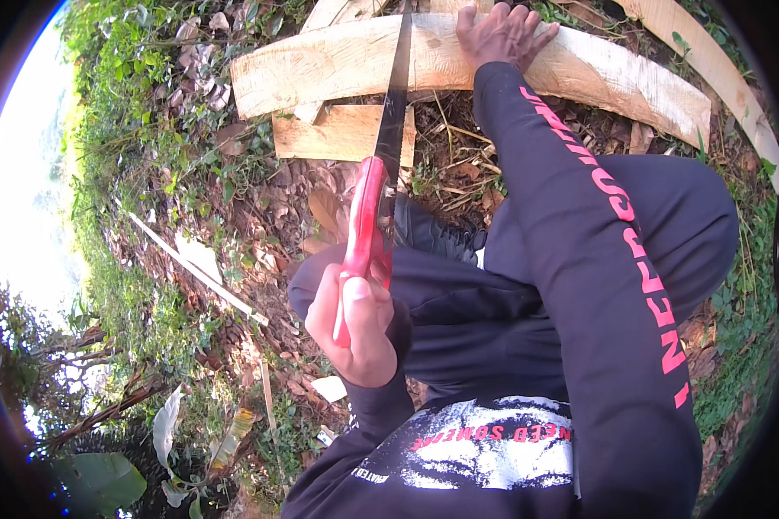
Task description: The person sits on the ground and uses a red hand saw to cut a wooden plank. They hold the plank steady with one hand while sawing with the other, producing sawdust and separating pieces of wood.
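Observation:
My left hand (355, 324) is closed around the red handle (365, 221) of a handsaw. Its dark blade (395, 112) points away from me and lies across a pale, slightly curved wooden plank (320, 65). To the right of the blade, my right hand (504, 36) bears down on the same plank, fingers spread and bent over its far edge. Beneath the plank, on the near side, sits a shorter flat board (337, 134). The blade's far tip runs out of the picture at the top, and I cannot tell how deep its edge sits in the wood.
Another long curved board (710, 60) lies at the far right. A dark shoe (433, 235) and my bent knee (684, 225) are close below the plank. Dry leaves and green plants cover the ground, with a thin pale stick (195, 270) to the left.

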A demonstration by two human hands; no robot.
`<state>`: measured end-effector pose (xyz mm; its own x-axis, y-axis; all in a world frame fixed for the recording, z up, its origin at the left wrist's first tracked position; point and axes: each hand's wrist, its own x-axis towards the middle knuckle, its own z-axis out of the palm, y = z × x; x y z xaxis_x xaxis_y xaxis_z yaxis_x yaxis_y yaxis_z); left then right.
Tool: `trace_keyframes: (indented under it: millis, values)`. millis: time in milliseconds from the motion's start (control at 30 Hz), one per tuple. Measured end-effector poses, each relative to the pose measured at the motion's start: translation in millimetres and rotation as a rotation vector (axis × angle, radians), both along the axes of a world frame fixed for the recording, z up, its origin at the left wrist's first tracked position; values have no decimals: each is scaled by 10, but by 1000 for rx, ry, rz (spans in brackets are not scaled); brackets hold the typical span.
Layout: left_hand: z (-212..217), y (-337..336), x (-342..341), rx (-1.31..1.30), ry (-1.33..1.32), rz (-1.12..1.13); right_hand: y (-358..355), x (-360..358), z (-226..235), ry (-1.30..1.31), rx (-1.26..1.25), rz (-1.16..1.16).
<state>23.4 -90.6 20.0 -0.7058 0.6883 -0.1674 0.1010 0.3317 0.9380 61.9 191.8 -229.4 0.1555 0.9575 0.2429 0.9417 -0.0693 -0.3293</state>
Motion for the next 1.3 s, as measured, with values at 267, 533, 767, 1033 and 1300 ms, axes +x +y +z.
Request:
trace_keyframes:
  millis: [267,533,767,1033,1300]
  values:
    - [-405,659,-321,-6,16,-94,-162,-143,132,15,39,-6]
    - [88,-201,-203,-63,-14,-21,-220,-211,341,17,-243,27]
    - [-227,458,-154,-14,-55,-61,-39,-100,35,-18,-44,25]
    - [-392,477,-429,-1,-79,-29,-249,-194,25,-33,-57,30]
    - [203,-440,-242,-117,4,-47,-127,-168,-17,-50,-50,27]
